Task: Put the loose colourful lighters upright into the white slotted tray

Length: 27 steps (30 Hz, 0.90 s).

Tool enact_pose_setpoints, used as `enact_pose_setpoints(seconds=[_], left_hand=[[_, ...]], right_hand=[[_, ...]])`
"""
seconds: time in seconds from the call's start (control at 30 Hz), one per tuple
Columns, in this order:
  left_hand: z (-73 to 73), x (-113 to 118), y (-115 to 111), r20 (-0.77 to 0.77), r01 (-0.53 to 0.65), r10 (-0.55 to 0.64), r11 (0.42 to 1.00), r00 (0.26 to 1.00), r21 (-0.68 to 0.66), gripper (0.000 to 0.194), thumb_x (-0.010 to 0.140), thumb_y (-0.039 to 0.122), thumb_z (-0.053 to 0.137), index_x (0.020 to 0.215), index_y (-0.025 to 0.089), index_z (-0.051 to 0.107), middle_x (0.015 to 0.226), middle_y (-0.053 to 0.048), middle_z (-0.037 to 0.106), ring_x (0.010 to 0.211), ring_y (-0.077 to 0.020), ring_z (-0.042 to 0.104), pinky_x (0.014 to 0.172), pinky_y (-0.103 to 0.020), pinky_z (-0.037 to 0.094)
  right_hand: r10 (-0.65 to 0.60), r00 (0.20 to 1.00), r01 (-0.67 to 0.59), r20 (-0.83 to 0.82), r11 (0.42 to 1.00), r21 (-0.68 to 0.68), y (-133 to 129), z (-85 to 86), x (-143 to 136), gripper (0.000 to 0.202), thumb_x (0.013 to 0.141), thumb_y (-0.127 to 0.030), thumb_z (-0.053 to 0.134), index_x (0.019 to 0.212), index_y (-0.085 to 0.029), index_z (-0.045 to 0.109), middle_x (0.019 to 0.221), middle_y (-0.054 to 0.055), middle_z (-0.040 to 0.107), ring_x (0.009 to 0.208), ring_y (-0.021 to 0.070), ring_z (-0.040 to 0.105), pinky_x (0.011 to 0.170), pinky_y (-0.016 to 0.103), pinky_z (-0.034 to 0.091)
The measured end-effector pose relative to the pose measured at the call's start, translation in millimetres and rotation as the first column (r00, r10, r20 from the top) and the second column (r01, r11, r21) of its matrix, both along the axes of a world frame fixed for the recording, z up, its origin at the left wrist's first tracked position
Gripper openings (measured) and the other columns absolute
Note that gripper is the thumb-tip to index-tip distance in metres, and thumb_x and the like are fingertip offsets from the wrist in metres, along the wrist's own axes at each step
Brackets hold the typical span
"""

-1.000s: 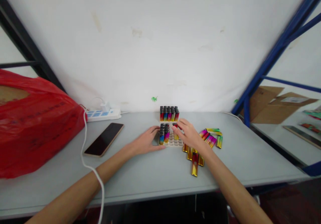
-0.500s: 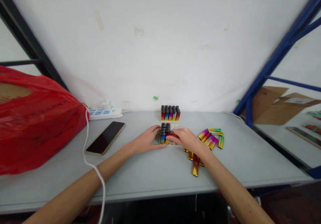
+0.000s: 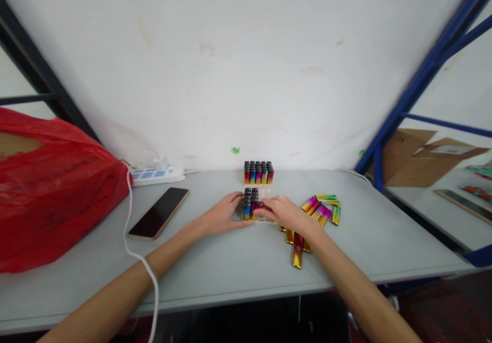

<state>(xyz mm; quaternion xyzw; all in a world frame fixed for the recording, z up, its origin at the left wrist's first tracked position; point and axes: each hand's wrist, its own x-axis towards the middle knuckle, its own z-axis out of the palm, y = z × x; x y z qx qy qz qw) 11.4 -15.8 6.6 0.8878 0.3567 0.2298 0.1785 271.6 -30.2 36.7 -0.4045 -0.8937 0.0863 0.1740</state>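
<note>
Upright lighters with black tops (image 3: 247,204) fill the left part of a small clear tray (image 3: 265,222) in front of me. My left hand (image 3: 220,216) grips the tray's left side, thumb at the front corner and fingers toward the back. With its fingertips pinched, my right hand (image 3: 282,213) holds a red lighter (image 3: 260,206) at the front of the group; the fingers hide part of it. Behind stands a full block of multicoloured lighters (image 3: 259,174). Loose shiny lighters in gold and red (image 3: 297,253) lie beside my right forearm, with more in pink, yellow and green (image 3: 321,209) farther right.
A phone (image 3: 159,214) lies left of my hands, near a white power strip (image 3: 158,175). A white cable (image 3: 132,253) crosses over my left forearm. A red plastic bag (image 3: 57,194) occupies the left side. Blue frame bars (image 3: 407,92) and a cardboard box (image 3: 418,161) stand right.
The whole view has shifted slightly left. Both hands keep nearly the same place at the tray, and the right fingers stay on the red lighter.
</note>
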Motion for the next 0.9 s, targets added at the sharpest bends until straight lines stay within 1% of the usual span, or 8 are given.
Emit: enact_pose_setpoints(seconds=[0.17, 0.23, 0.4, 0.53, 0.6, 0.67, 0.73, 0.9], left_hand=[[0.4, 0.7, -0.4, 0.012, 0.007, -0.007, 1.000, 1.000, 0.003, 0.078, 0.093, 0.067, 0.077, 0.151, 0.020, 0.056, 0.152, -0.018, 0.060, 0.143, -0.0375, 0.058, 0.127, -0.053, 0.044], [-0.1, 0.8, -0.2, 0.013, 0.005, -0.005, 1.000, 1.000, 0.002, 0.079, 0.093, 0.068, 0.076, 0.151, 0.019, 0.056, 0.152, -0.018, 0.060, 0.143, -0.0378, 0.058, 0.127, -0.052, 0.044], [-1.4, 0.6, 0.3, -0.012, -0.005, 0.005, 1.000, 1.000, -0.002, 0.082, 0.092, 0.067, 0.078, 0.153, 0.018, 0.054, 0.156, -0.019, 0.057, 0.146, -0.0384, 0.056, 0.128, -0.054, 0.043], [-0.7, 0.6, -0.1, -0.013, -0.018, 0.018, 1.000, 1.000, -0.019, 0.084, 0.091, 0.067, 0.078, 0.153, 0.016, 0.054, 0.156, -0.020, 0.058, 0.146, -0.0393, 0.056, 0.128, -0.052, 0.043], [-0.5, 0.6, -0.2, -0.004, -0.022, 0.022, 0.999, 1.000, -0.024, 0.084, 0.090, 0.068, 0.079, 0.152, 0.016, 0.055, 0.156, -0.020, 0.058, 0.146, -0.0397, 0.056, 0.127, -0.053, 0.044], [-0.5, 0.6, -0.1, 0.001, -0.019, 0.019, 1.000, 1.000, -0.020, 0.082, 0.090, 0.067, 0.079, 0.151, 0.017, 0.055, 0.157, -0.019, 0.058, 0.146, -0.0396, 0.057, 0.127, -0.053, 0.044], [-0.6, 0.5, 0.0, -0.007, -0.012, 0.012, 1.000, 1.000, -0.017, 0.080, 0.091, 0.066, 0.078, 0.151, 0.018, 0.056, 0.157, -0.019, 0.057, 0.147, -0.0392, 0.056, 0.127, -0.052, 0.043], [-0.4, 0.9, -0.7, 0.017, -0.009, 0.009, 1.000, 1.000, -0.017, 0.080, 0.091, 0.067, 0.079, 0.151, 0.020, 0.056, 0.155, -0.018, 0.059, 0.144, -0.0380, 0.058, 0.127, -0.053, 0.044]], right_hand=[[-0.021, 0.999, 0.021, 0.031, 1.000, -0.006, -3.2, 1.6, -5.1, 0.046, 0.103, -0.062, 0.066, 0.088, -0.020, 0.074, 0.081, 0.008, 0.077, 0.069, 0.0200, 0.068, 0.064, 0.029, 0.038], [-0.043, 0.999, 0.043, 0.031, 0.999, -0.014, -4.5, 7.7, -0.8, 0.049, 0.105, -0.064, 0.061, 0.085, -0.021, 0.073, 0.081, 0.007, 0.077, 0.071, 0.0198, 0.068, 0.065, 0.028, 0.037], [-0.285, 0.957, 0.281, 0.051, 0.957, 0.067, -2.4, 26.5, 30.5, 0.053, 0.118, -0.051, 0.035, 0.094, -0.022, 0.073, 0.080, 0.009, 0.074, 0.077, 0.0233, 0.070, 0.072, 0.031, 0.040], [-0.413, 0.898, 0.415, 0.154, 0.910, 0.023, 2.8, 23.1, 54.3, 0.040, 0.115, -0.049, 0.045, 0.110, -0.021, 0.074, 0.088, 0.011, 0.077, 0.085, 0.0266, 0.073, 0.074, 0.032, 0.043], [-0.382, 0.904, 0.404, 0.192, 0.910, -0.090, 5.7, 17.0, 62.9, 0.032, 0.111, -0.047, 0.055, 0.114, -0.021, 0.074, 0.088, 0.010, 0.079, 0.085, 0.0258, 0.074, 0.075, 0.032, 0.046], [-0.296, 0.938, 0.333, 0.181, 0.913, -0.235, 8.1, 12.8, 69.9, 0.028, 0.107, -0.045, 0.063, 0.118, -0.022, 0.074, 0.088, 0.007, 0.079, 0.083, 0.0237, 0.073, 0.076, 0.031, 0.048], [-0.227, 0.964, 0.261, 0.138, 0.903, -0.342, 9.6, 12.3, 75.2, 0.035, 0.101, -0.050, 0.071, 0.123, -0.022, 0.073, 0.093, 0.005, 0.080, 0.083, 0.0225, 0.073, 0.076, 0.030, 0.050], [-0.167, 0.981, 0.191, 0.101, 0.921, -0.338, 5.8, 19.0, 73.8, 0.064, 0.070, -0.060, 0.095, 0.117, -0.021, 0.074, 0.111, 0.008, 0.076, 0.097, 0.0252, 0.071, 0.084, 0.032, 0.054]])
